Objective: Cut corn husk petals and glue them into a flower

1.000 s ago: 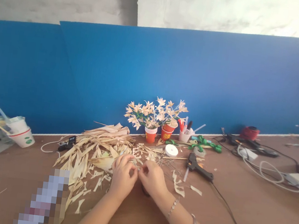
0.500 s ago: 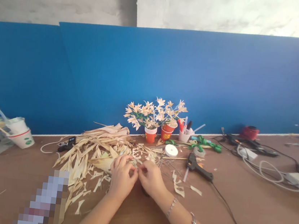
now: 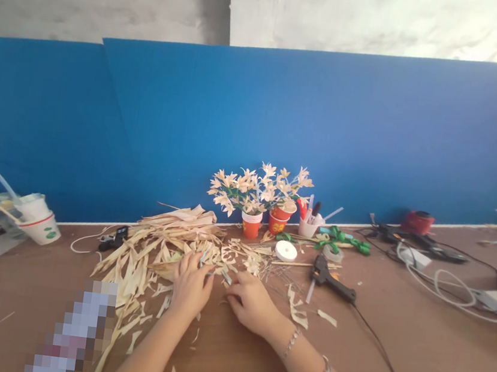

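My left hand (image 3: 190, 287) reaches over the right edge of a heap of dried corn husks (image 3: 134, 262), its fingers apart and its thumb stretched out. Nothing clear shows in it. My right hand (image 3: 254, 304) is beside it with curled fingers close over the brown tabletop. A small grey, shiny piece (image 3: 226, 277) juts out near its fingertips, too small to name; what lies inside the fingers is hidden. Loose husk scraps (image 3: 299, 307) are scattered around both hands.
Behind the hands stand husk flowers (image 3: 257, 188) in a red paper cup (image 3: 250, 227). A white spool (image 3: 286, 250), green ribbon (image 3: 337, 238) and a black glue gun (image 3: 331, 281) with a trailing cord lie to the right. A white cup (image 3: 41, 228) stands far left.
My hands, fingertips together before, have come apart. The left has moved slightly left and its fingers have spread; the right is lower with fingers curled. The grey piece now shows between them.
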Action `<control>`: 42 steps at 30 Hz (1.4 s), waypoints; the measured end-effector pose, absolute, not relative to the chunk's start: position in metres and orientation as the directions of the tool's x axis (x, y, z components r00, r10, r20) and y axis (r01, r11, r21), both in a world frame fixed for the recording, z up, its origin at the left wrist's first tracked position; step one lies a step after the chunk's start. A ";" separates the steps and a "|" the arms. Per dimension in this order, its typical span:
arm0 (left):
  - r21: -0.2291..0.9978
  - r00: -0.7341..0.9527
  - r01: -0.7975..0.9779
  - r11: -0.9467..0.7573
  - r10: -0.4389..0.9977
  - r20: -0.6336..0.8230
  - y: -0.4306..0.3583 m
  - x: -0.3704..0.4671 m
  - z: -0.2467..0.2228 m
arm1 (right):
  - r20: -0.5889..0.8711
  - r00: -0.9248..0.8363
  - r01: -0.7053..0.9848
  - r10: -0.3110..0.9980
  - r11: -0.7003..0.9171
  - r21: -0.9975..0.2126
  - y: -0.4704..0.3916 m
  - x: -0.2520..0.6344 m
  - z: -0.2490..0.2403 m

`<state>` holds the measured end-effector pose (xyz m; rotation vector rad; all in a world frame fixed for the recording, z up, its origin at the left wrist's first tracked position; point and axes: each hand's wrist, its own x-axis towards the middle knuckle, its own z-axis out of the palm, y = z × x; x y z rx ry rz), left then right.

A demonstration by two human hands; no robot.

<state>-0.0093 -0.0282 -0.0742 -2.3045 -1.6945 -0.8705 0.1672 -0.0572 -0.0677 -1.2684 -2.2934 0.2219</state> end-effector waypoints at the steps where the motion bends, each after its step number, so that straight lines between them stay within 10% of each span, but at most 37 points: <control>1: 0.198 0.210 0.912 -0.359 0.824 0.526 -0.028 -0.009 -0.076 | 0.336 -0.422 0.762 0.842 0.530 -0.372 -0.058 0.167 -0.067; 10: 0.141 0.251 0.921 -0.364 0.828 0.501 -0.032 -0.007 -0.072 | 0.131 -0.208 0.917 0.969 0.239 -0.320 -0.057 0.167 -0.064; 27: 0.134 0.295 0.901 -0.412 0.810 0.507 -0.034 -0.006 -0.070 | 0.102 -0.210 0.908 0.972 0.233 -0.348 -0.058 0.167 -0.063; 42: 0.196 0.369 0.816 -0.543 0.752 0.547 -0.030 -0.003 -0.070 | 0.340 -0.213 0.844 0.916 0.348 -0.408 -0.057 0.165 -0.067</control>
